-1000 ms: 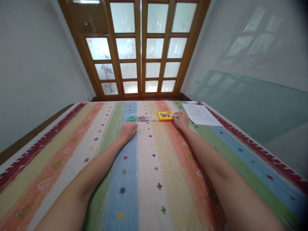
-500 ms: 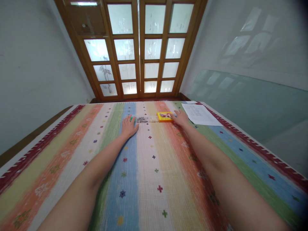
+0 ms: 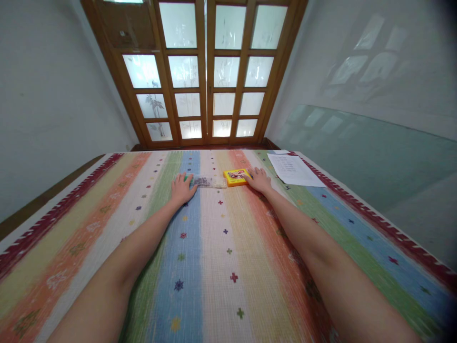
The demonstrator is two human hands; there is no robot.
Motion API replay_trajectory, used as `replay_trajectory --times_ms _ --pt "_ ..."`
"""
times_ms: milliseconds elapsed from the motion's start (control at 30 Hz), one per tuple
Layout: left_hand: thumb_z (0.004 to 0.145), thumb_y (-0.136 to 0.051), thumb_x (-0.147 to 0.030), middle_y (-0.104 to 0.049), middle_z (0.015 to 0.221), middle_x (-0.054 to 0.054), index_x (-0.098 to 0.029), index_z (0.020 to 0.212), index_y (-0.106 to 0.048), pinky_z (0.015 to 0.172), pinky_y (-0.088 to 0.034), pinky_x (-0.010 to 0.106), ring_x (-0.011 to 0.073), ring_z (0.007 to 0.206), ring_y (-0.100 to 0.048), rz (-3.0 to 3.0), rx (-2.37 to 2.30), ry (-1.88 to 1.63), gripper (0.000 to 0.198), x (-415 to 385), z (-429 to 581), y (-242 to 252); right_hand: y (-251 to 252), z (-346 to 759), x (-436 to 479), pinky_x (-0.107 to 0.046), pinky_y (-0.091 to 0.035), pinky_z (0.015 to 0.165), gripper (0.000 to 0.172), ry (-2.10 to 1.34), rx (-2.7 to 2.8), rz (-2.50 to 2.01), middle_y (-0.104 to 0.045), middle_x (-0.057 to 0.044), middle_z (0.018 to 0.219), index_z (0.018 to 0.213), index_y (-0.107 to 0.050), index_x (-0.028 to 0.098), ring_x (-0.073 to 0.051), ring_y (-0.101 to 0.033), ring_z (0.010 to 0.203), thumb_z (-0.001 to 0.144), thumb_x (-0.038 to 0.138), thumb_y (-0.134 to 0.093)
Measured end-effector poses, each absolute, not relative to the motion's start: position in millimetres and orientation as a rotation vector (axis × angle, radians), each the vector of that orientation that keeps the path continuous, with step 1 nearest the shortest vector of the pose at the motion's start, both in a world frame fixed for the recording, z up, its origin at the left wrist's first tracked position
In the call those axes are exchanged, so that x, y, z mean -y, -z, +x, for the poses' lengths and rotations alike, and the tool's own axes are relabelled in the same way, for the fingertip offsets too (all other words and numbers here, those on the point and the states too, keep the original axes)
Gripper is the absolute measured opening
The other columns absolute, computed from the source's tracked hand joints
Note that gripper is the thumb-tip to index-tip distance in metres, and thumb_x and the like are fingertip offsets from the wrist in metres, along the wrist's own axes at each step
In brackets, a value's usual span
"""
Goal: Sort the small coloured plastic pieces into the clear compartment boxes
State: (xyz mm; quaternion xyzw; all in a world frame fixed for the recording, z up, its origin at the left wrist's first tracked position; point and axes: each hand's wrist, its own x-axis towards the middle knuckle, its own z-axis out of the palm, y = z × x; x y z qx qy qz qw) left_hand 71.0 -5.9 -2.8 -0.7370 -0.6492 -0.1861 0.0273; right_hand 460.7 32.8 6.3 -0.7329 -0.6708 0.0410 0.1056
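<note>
Across the middle of the tablecloth lies a clear plastic case (image 3: 210, 181), long and flat, with small dark pieces inside and a bit of green at its left end. My left hand (image 3: 183, 189) is closed on that left end, its fingers partly covering the green. To the right sits a flat yellow box (image 3: 234, 177) with printed pictures and lettering, slightly tilted and up against the case's right end. My right hand (image 3: 260, 180) holds the yellow box by its right end, thumb on the near side and other fingers at the far side.
A striped, patterned tablecloth (image 3: 200, 267) covers the table. Right of my right hand lies a white sheet of paper (image 3: 294, 170) with writing. Beyond the far edge stands a wooden door with glass panes (image 3: 224, 71); a glass panel (image 3: 357, 147) leans along the right wall.
Both hands have shifted left and slightly nearer, and the plastic case and yellow box have moved with them. The yellow box is now turned a little. The view has also shifted slightly.
</note>
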Motion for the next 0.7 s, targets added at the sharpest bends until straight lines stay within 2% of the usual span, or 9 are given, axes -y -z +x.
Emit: replay_trajectory --times_ms 133,200,333,433,600,700 --pt "0.1 -0.048 -0.056 -0.037 0.167 0.014 -0.027 0.155 -0.05 0.124 -0.021 0.064 0.0386 0.155 -0.027 -2.201 2.049 0.549 0.062 30.7 40.1 1.0 -6.5 421.9 -7.9 -0.074 -0.029 0.114 0.073 -0.107 1.913 -2.162 -0.026 -0.017 0.171 0.161 -0.04 0.028 -0.042 -0.016 0.157 0.103 0.07 -0.025" --pt "0.1 -0.049 -0.052 -0.039 0.165 0.016 -0.024 0.153 -0.051 0.123 -0.021 0.066 0.0391 0.154 -0.028 -2.136 2.084 0.56 0.06 37.5 24.3 -0.7 -5.5 398.9 3.8 -0.072 -0.027 0.115 0.072 -0.099 1.902 -2.108 -0.031 -0.019 0.168 0.159 -0.043 0.028 -0.043 -0.021 0.155 0.103 0.07 -0.027" --pt "0.097 -0.053 -0.047 -0.045 0.161 0.02 -0.019 0.147 -0.056 0.122 -0.02 0.07 0.0406 0.151 -0.033 -2.011 2.145 0.604 0.058 42.2 2.6 -5.3 -0.4 359.9 22.2 -0.069 -0.025 0.119 0.068 -0.175 1.917 -1.993 -0.03 -0.018 0.169 0.159 -0.043 0.027 -0.043 -0.023 0.155 0.104 0.066 -0.033" --pt "0.095 -0.054 -0.039 -0.048 0.158 0.02 -0.016 0.145 -0.057 0.125 -0.017 0.067 0.0388 0.15 -0.035 -2.036 2.042 0.699 0.055 44.6 1.9 -9.7 3.9 347.8 28.7 -0.064 -0.028 0.12 0.062 -0.214 1.898 -1.9 -0.031 -0.016 0.168 0.158 -0.045 0.026 -0.04 -0.026 0.155 0.104 0.057 -0.036" --pt "0.097 -0.052 -0.032 -0.055 0.151 0.012 -0.023 0.137 -0.062 0.125 -0.031 0.051 0.0299 0.142 -0.047 -2.449 1.615 0.786 0.042 53.8 34.5 -16.2 -3.0 381.6 14.9 -0.063 -0.036 0.116 0.056 -0.091 1.836 -1.716 -0.056 -0.016 0.148 0.147 -0.057 0.023 -0.04 -0.045 0.142 0.097 0.049 -0.052" --pt "0.1 -0.052 -0.038 -0.057 0.15 0.01 -0.025 0.136 -0.063 0.124 -0.032 0.051 0.0293 0.139 -0.05 -2.658 1.428 0.697 0.04 58.8 63.9 -16.4 -7.4 419.4 1.1 -0.056 -0.043 0.112 0.048 -0.181 1.963 -1.613 -0.066 -0.017 0.134 0.137 -0.065 0.02 -0.037 -0.058 0.127 0.093 0.037 -0.057"
